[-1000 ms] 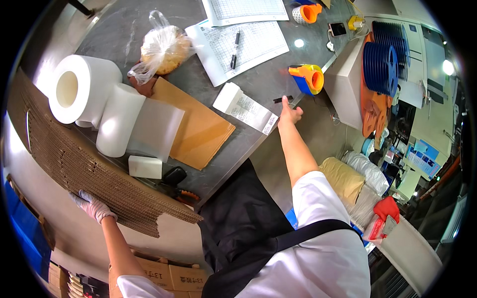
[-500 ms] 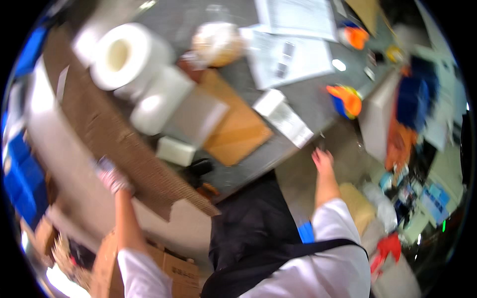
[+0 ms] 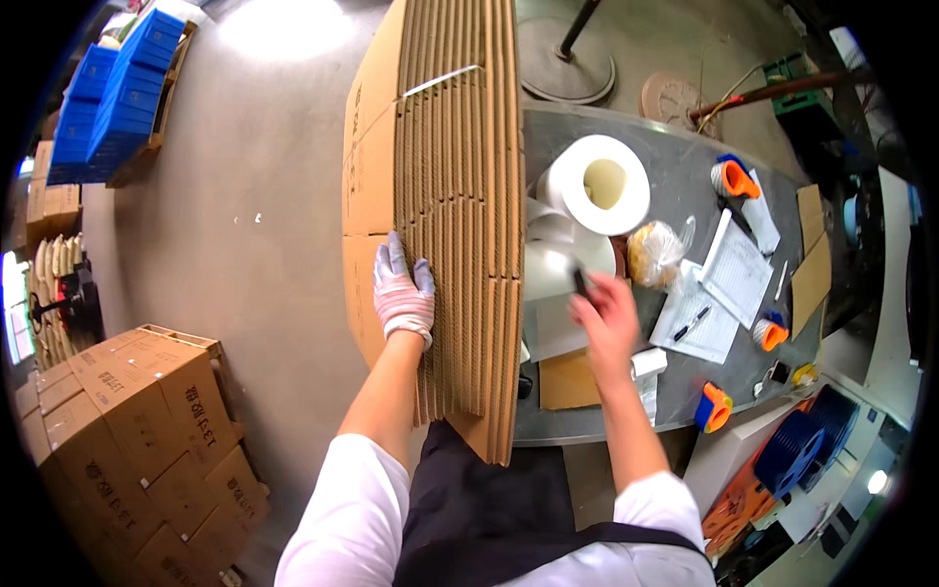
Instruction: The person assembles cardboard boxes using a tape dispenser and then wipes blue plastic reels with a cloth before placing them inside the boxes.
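Observation:
A tall bundle of flattened cardboard boxes (image 3: pixel 455 333) stands on edge in front of me, its corrugated edges side by side. A pale strap (image 3: pixel 442 80) crosses its far part. My left hand (image 3: pixel 403 298), in a white and grey glove, lies on the bundle's left side with its fingers spread. Over the table, just right of the cardboard, my bare right hand (image 3: pixel 608 318) is closed around a small dark object (image 3: pixel 580 282), blurred and partly hidden by the fingers. Below that hand is a brown cardboard sheet (image 3: pixel 567 380).
The grey table (image 3: pixel 675 142) holds white rolls (image 3: pixel 626 191), a bagged item (image 3: pixel 655 254), papers (image 3: pixel 738 269), a pen (image 3: pixel 692 324) and orange tape dispensers (image 3: pixel 719 406). Stacked cartons (image 3: pixel 147 430) stand at left, blue crates (image 3: pixel 127 93) at far left. A round metal base (image 3: pixel 567 73) sits beyond the table.
The view has swung left and steadied. The cardboard bundle now stands upright before me with my left hand flat on it. My right hand has come in over the table beside the bundle.

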Action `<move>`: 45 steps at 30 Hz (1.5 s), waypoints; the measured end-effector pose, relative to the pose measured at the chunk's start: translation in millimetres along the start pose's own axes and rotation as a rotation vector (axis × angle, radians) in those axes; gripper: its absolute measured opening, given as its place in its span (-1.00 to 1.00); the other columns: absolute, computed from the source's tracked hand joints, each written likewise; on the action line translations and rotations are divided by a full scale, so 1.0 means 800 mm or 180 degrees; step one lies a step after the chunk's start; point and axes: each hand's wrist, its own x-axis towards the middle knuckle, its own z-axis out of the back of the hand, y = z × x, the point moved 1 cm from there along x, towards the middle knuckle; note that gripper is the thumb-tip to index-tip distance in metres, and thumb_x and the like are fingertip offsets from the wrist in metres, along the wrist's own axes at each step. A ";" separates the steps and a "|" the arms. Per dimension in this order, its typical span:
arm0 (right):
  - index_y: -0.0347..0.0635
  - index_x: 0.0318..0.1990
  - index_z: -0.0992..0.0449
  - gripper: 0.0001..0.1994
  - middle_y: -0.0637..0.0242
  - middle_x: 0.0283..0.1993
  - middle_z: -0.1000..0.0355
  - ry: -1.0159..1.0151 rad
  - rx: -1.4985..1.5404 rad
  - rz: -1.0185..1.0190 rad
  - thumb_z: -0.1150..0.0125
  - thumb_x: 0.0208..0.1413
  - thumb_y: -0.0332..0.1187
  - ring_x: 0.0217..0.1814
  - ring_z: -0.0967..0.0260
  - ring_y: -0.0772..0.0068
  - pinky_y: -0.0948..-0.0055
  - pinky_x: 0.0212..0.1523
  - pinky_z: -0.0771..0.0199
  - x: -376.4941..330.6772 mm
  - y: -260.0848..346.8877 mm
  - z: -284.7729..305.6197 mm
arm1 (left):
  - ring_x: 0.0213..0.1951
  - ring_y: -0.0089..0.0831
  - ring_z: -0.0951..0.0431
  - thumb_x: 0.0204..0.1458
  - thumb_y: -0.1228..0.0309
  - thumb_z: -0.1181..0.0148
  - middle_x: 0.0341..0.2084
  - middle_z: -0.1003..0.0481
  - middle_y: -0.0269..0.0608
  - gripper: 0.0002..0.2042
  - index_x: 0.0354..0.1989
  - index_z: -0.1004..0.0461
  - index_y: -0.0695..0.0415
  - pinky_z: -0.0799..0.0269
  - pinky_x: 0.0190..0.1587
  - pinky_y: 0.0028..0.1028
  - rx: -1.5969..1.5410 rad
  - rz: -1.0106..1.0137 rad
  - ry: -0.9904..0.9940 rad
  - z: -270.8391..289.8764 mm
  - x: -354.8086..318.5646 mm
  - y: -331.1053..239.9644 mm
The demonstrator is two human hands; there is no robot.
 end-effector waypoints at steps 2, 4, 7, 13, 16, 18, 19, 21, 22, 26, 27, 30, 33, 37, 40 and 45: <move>-0.29 -0.25 -0.44 -0.85 0.37 -0.41 -0.44 0.0527 -0.0500 0.0579 -0.20 -0.01 -0.51 -0.41 -0.35 0.67 0.65 -0.43 -0.33 0.108 0.019 -0.089 | 0.15 0.07 -0.20 0.03 0.22 -0.04 0.16 -0.14 0.17 -0.38 0.29 0.00 -0.04 -0.17 0.15 -0.10 -0.0045 0.0033 0.0093 -0.001 0.004 -0.009; -0.32 -0.34 -0.44 -0.86 0.33 -0.56 -0.43 0.0574 -0.0769 0.0465 -0.24 -0.05 -0.48 -0.61 -0.34 0.59 0.60 -0.58 -0.31 0.216 0.030 -0.154 | 0.14 0.10 -0.20 0.02 0.21 -0.05 0.16 -0.13 0.18 -0.37 0.29 0.00 -0.04 -0.16 0.15 -0.07 -0.0149 -0.0023 0.0123 -0.004 0.010 -0.019; -0.29 -0.38 -0.43 -0.89 0.30 -0.55 -0.42 0.0360 -0.1034 -0.0080 -0.24 -0.03 -0.48 -0.59 -0.36 0.59 0.62 -0.59 -0.34 0.307 0.036 -0.215 | 0.16 0.08 -0.17 0.03 0.27 -0.04 0.16 -0.13 0.17 -0.39 0.28 -0.02 0.00 -0.15 0.18 -0.13 -0.0095 -0.0059 0.0244 0.007 0.015 -0.022; -0.28 -0.43 -0.43 -0.92 0.30 -0.55 -0.42 0.0047 -0.1345 -0.0603 -0.21 0.00 -0.49 -0.63 -0.36 0.58 0.62 -0.65 -0.34 0.346 0.017 -0.240 | 0.15 0.12 -0.15 0.01 0.23 -0.05 0.16 -0.11 0.19 -0.36 0.29 0.01 0.00 -0.10 0.18 -0.06 -0.0030 -0.0004 0.0336 0.006 0.018 -0.006; -0.28 -0.43 -0.44 -0.93 0.29 -0.55 -0.43 -0.0110 -0.1179 -0.0642 -0.21 0.00 -0.51 -0.63 -0.37 0.57 0.63 -0.65 -0.34 0.352 0.020 -0.247 | 0.15 0.14 -0.15 0.01 0.21 -0.04 0.16 -0.10 0.20 -0.36 0.29 0.01 0.02 -0.06 0.19 -0.03 -0.0042 -0.0034 0.0330 0.007 0.018 -0.003; -0.28 -0.43 -0.44 -0.94 0.29 -0.55 -0.44 -0.0208 -0.1275 -0.0585 -0.20 0.00 -0.51 -0.63 -0.37 0.57 0.63 -0.65 -0.34 0.358 0.023 -0.252 | 0.18 0.17 -0.10 0.01 0.18 -0.03 0.18 -0.08 0.22 -0.35 0.30 0.01 0.00 0.02 0.23 -0.02 -0.0150 0.0025 0.0462 0.008 0.019 -0.003; -0.28 -0.43 -0.44 -0.94 0.29 -0.54 -0.44 -0.0262 -0.1304 -0.0563 -0.20 0.00 -0.51 -0.62 -0.37 0.57 0.63 -0.65 -0.34 0.360 0.023 -0.253 | 0.20 0.18 -0.08 0.01 0.16 -0.02 0.19 -0.06 0.23 -0.35 0.30 0.02 -0.01 0.05 0.25 -0.01 -0.0187 0.0043 0.0531 0.008 0.018 -0.003; -0.28 -0.44 -0.43 -0.93 0.30 -0.54 -0.44 -0.0379 -0.1382 -0.0419 -0.20 0.01 -0.50 -0.63 -0.37 0.58 0.65 -0.64 -0.33 0.362 0.018 -0.252 | 0.20 0.17 -0.07 0.01 0.16 -0.03 0.20 -0.05 0.22 -0.35 0.30 0.01 -0.01 0.06 0.25 -0.01 -0.0225 0.0058 0.0550 0.007 0.018 -0.002; -0.28 -0.44 -0.43 -0.92 0.31 -0.54 -0.44 -0.0442 -0.1387 -0.0248 -0.19 0.01 -0.50 -0.63 -0.37 0.58 0.66 -0.63 -0.33 0.363 0.010 -0.252 | 0.20 0.17 -0.07 0.01 0.16 -0.03 0.20 -0.05 0.22 -0.35 0.30 0.01 -0.02 0.06 0.25 -0.01 -0.0248 0.0072 0.0562 0.007 0.017 -0.002; -0.17 -0.48 -0.49 -0.90 0.35 -0.53 -0.48 -0.1021 -0.1935 0.0298 -0.24 -0.05 -0.38 -0.52 -0.44 0.45 0.43 -0.47 -0.41 0.372 -0.014 -0.250 | 0.21 0.18 -0.06 0.01 0.16 -0.03 0.20 -0.05 0.21 -0.35 0.29 0.00 -0.02 0.07 0.25 -0.01 -0.0259 0.0089 0.0602 0.008 0.016 -0.005; -0.15 -0.48 -0.49 -0.89 0.34 -0.53 -0.49 -0.1195 -0.2204 0.0428 -0.26 -0.06 -0.35 -0.49 -0.45 0.40 0.39 -0.44 -0.41 0.370 -0.014 -0.256 | 0.21 0.18 -0.06 0.01 0.16 -0.03 0.20 -0.05 0.21 -0.35 0.29 0.00 -0.02 0.07 0.25 0.00 -0.0243 0.0091 0.0585 0.007 0.016 -0.004; -0.11 -0.50 -0.50 -0.87 0.31 -0.49 -0.49 -0.1449 -0.2427 0.0382 -0.27 -0.09 -0.30 -0.41 -0.45 0.29 0.32 -0.37 -0.41 0.372 -0.005 -0.270 | 0.21 0.18 -0.07 0.01 0.15 -0.03 0.20 -0.05 0.21 -0.35 0.29 0.00 -0.02 0.07 0.25 0.00 -0.0218 0.0096 0.0562 0.006 0.015 -0.004; -0.11 -0.50 -0.49 -0.88 0.28 -0.47 -0.49 -0.1420 -0.2780 0.0583 -0.27 -0.08 -0.31 -0.40 -0.45 0.27 0.32 -0.36 -0.41 0.375 0.009 -0.276 | 0.21 0.17 -0.06 0.01 0.15 -0.03 0.20 -0.05 0.21 -0.35 0.29 0.00 -0.02 0.07 0.25 0.00 -0.0243 0.0111 0.0563 0.006 0.015 -0.004; -0.09 -0.49 -0.48 -0.90 0.25 -0.43 -0.49 -0.0686 -0.3607 0.0971 -0.14 -0.05 -0.31 -0.35 -0.44 0.18 0.25 -0.31 -0.40 0.396 0.041 -0.257 | 0.21 0.16 -0.06 0.01 0.14 -0.02 0.20 -0.05 0.21 -0.36 0.30 0.00 -0.03 0.07 0.25 0.01 -0.0265 0.0103 0.0548 0.005 0.017 -0.004; -0.06 -0.47 -0.50 -0.91 0.22 -0.40 -0.49 -0.0234 -0.4489 0.1256 -0.05 -0.08 -0.36 -0.30 -0.44 0.13 0.24 -0.24 -0.40 0.411 0.069 -0.265 | 0.21 0.16 -0.05 0.01 0.13 -0.02 0.21 -0.04 0.21 -0.35 0.30 0.00 -0.04 0.07 0.25 0.01 -0.0222 0.0135 0.0574 0.006 0.018 -0.004; -0.11 -0.45 -0.53 -0.84 0.25 -0.48 -0.50 -0.0527 -0.4611 0.3108 -0.10 -0.04 -0.25 -0.47 -0.46 0.25 0.35 -0.42 -0.45 0.486 0.195 -0.273 | 0.19 0.15 -0.10 0.01 0.13 -0.03 0.19 -0.07 0.20 -0.34 0.30 0.01 -0.01 0.00 0.23 -0.03 -0.0107 0.0037 0.0548 0.008 0.021 -0.002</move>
